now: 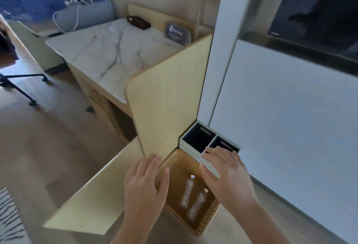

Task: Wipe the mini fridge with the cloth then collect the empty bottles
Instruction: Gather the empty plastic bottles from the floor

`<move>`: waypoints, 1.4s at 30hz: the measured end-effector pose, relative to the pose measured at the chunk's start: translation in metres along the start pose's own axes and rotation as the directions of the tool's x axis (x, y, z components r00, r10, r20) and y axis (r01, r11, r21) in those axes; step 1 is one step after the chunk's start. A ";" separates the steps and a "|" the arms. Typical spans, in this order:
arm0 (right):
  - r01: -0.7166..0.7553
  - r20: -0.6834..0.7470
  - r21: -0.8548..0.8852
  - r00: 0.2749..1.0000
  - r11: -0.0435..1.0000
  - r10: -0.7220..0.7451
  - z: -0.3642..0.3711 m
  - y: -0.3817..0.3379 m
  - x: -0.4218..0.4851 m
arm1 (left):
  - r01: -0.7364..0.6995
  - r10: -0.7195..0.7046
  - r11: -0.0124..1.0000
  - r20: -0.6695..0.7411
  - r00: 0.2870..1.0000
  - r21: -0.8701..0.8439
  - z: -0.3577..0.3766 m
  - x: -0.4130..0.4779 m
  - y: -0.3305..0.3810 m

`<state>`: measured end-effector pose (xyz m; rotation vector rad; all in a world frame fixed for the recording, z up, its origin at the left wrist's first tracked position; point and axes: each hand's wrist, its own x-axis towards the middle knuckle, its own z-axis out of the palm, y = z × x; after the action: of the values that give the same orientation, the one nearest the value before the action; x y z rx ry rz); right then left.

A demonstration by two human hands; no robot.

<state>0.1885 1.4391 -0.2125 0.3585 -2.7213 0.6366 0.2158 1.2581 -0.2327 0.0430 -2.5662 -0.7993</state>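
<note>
Both hands are spread open and hold nothing: the left hand (144, 182) hovers palm down over the left rim of the basket (180, 159), and the right hand (225, 175) hovers over its right rim, the fingertips reaching across the edge of a white two-slot bin (190, 146) just behind. Whether either palm touches the wicker cannot be told. Inside the basket lie two clear bottles (187, 191), side by side on its floor, apparently empty. The basket stands on the floor in a corner, with a pale wood panel (164, 92) rising at its far left and a white wall (286, 112) to the right. Farther off, a marble counter (108, 54) carries a small sign (177, 33). No cloth and no mini fridge can be seen, so the wiping step cannot be judged; the collecting step looks to be in hand. Next, each hand likely needs to close on a rim so the basket lifts level, or one must dip in for a bottle.
</note>
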 end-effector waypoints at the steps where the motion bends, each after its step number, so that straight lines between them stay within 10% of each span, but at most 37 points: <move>1: 0.029 0.008 0.014 1.000 0.999 -0.029 -0.007 -0.001 0.000 | 0.017 -0.017 1.000 -0.023 1.000 -0.001 -0.006 -0.004 0.007; 20: 0.416 0.321 0.383 0.777 0.825 -0.542 -0.017 -0.075 -0.014 | 0.559 -0.456 0.732 -0.329 0.827 0.390 -0.120 -0.133 0.042; 42: 0.664 0.276 0.545 0.434 0.512 -0.857 0.067 -0.415 -0.256 | 0.859 -0.660 0.480 -0.572 0.487 0.178 -0.353 -0.440 -0.139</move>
<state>0.5356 1.0901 -0.2028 2.0365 -2.3681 0.8038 0.7484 1.0244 -0.2305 1.4999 -2.1276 -0.3501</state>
